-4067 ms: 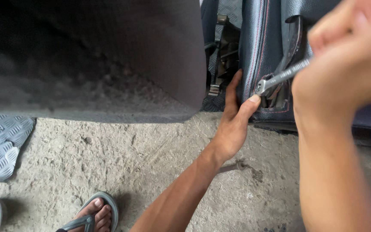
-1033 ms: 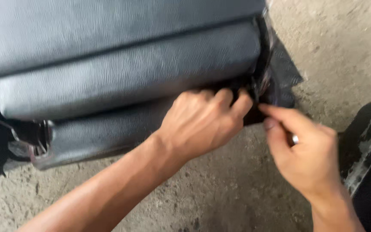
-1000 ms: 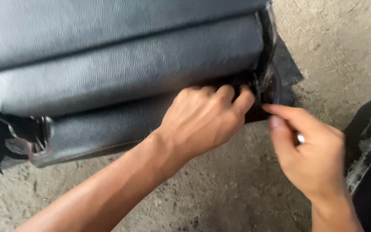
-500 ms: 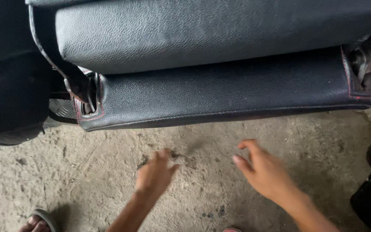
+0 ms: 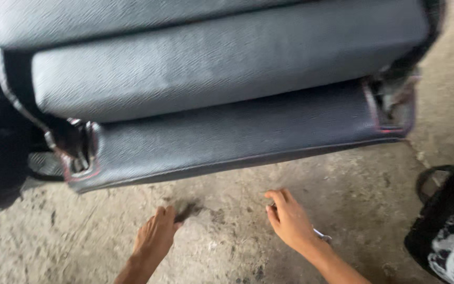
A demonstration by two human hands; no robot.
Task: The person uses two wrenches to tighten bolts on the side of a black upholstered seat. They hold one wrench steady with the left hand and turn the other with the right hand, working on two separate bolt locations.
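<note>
Head view: dark car seat (image 5: 227, 100) lying on concrete floor (image 5: 80, 247). Left hand (image 5: 156, 237) below the seat, flat and empty. Right hand (image 5: 290, 221) below the seat, fingers curled over a small metal tool (image 5: 322, 236). Dark bag (image 5: 447, 210) right of the seat.

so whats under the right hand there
A thin metal tool pokes out from beneath the right hand, resting on the concrete floor. The palm covers the rest of it, so its kind can't be told.
</note>
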